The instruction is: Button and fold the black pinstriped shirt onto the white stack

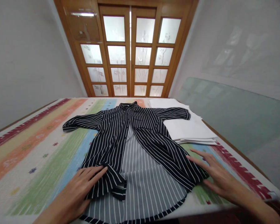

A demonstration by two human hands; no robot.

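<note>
A black shirt with white stripes (112, 133) lies spread on the bed, collar at the far end and both sleeves out to the sides. Its front is unbuttoned and parts toward the hem, showing the greyish inside of the back panel (142, 180). My left hand (76, 189) rests on the lower left front panel, fingers extended over the fabric, where the corner is folded and rumpled. At the lower right edge of the shirt, my right hand (220, 177) has its fingers spread, with the fingertips at the side of the other front panel.
Folded white cloths (189, 130) are stacked at the right, partly under the shirt's right sleeve. A colourful striped sheet (49, 158) covers the bed. A pale green panel (235, 115) leans along the right wall. Wooden doors with glass panes (130, 49) stand behind.
</note>
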